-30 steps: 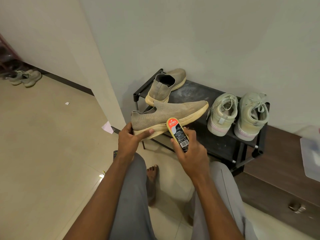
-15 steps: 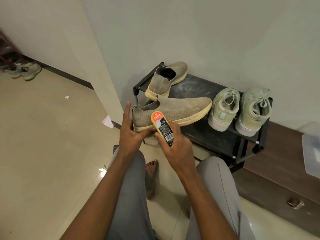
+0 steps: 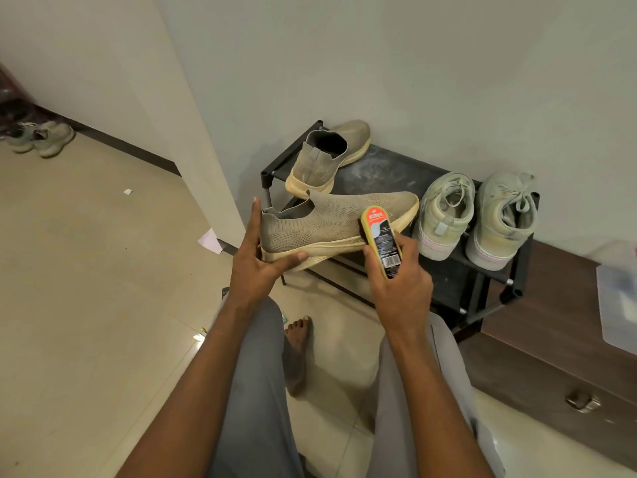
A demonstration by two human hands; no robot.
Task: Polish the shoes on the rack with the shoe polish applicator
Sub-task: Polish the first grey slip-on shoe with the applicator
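The black shoe rack (image 3: 389, 167) stood against the wall, low enough that its top shelf served as a working surface within easy reach of the person in front of it. On that shelf a pair of pale lace-up sneakers (image 3: 475, 215) sat side by side at the right end with their heels toward the person, apparently waiting their turn, while one tan knit slip-on (image 3: 327, 157) rested at the left end, toe to the wall. Its mate, the held slip-on shoe (image 3: 331, 222), was lifted clear at the front of the rack and turned sideways, so that its flank faced the applicator. The left hand (image 3: 256, 260) held it at the heel end, thumb curled under the cream sole and the long fingers (image 3: 254, 215) straight up behind the heel, a brace that would keep the shoe from swinging under pressure. The right hand (image 3: 400, 281) gripped the shoe polish applicator (image 3: 381, 241), fingers wrapped round its lower body, its label facing the camera and its far face laid against the shoe's side near the sole, seemingly mid-stroke.
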